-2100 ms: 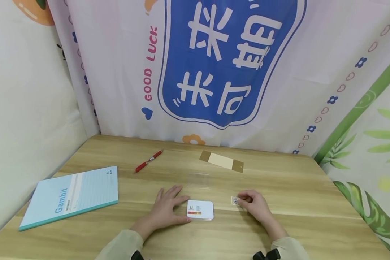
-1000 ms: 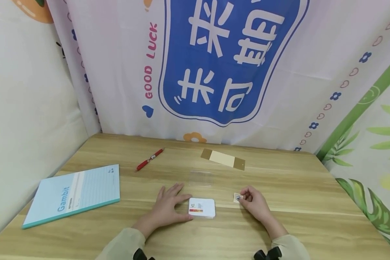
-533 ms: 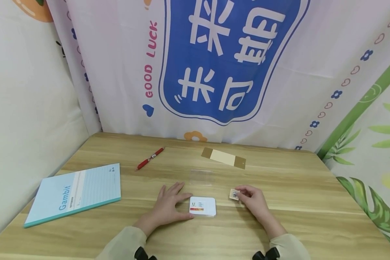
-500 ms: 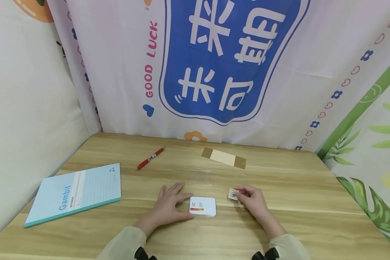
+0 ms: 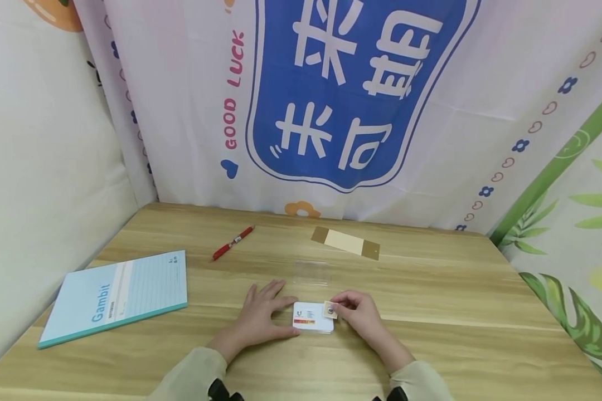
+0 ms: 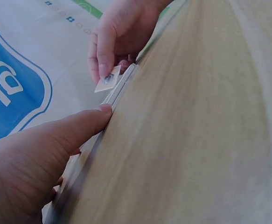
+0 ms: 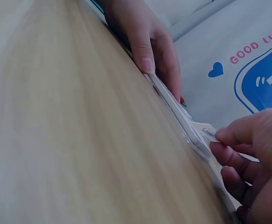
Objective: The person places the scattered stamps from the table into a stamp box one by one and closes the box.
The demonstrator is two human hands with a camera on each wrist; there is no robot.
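Observation:
A low stack of white rounded cards (image 5: 313, 324), its top one printed with a logo and a red-orange bar, lies on the table in a clear case. My left hand (image 5: 263, 317) rests at its left side, fingers spread, with thumb and index fingertips at the edge. Between right thumb and fingers I pinch a small square cream label (image 5: 329, 310) with a dark round print. My right hand (image 5: 358, 317) holds it over the right end of the stack. In the left wrist view the label (image 6: 108, 79) is tilted, close above the stack.
Behind the stack lies a clear plastic lid (image 5: 311, 273). Farther back are a brown-and-cream card strip (image 5: 345, 243) and a red pen (image 5: 233, 243). A light blue notebook (image 5: 115, 295) is on the left. A printed curtain (image 5: 195, 111) hangs along the table's back edge.
My right hand lifted the small label from the table to the right and carried it left to above the card stack. The left hand has stayed at the stack.

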